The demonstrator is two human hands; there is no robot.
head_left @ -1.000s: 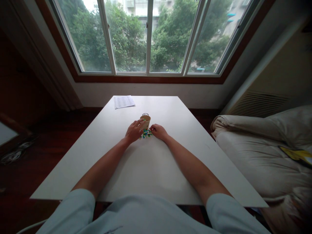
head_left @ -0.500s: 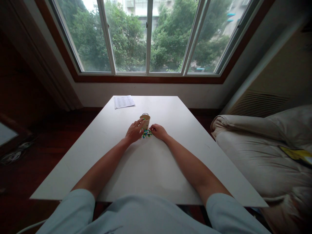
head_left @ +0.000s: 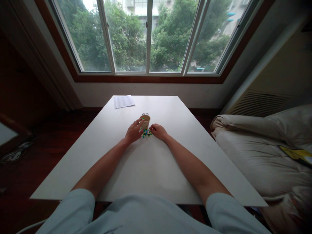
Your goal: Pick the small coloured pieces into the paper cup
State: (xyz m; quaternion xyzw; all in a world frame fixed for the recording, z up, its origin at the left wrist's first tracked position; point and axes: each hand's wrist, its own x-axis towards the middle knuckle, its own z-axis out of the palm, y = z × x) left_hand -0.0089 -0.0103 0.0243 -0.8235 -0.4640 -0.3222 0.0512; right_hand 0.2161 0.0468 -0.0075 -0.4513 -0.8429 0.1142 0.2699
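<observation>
A tan paper cup stands upright towards the far half of the white table. At its left is my left hand, fingers stretched and spread, with the fingertips overlapping the near left of the cup's rim. A small green spot shows by those fingertips; whether it is a loose piece I cannot tell. A small pile of green, blue and other coloured beads or bits lies in front of the cup. My right hand rests at the pile's right edge, its fingers curled together; what they pinch, if anything, is hidden.
Printed sheets of paper lie at the table's far left corner. A dark, thin wire-like loop shows just behind the cup. A pale sofa stands to the right, and a window is beyond the table.
Almost nothing differs. The fingers of my left hand have shifted very slightly at the cup's rim; my right hand stays by the pile.
</observation>
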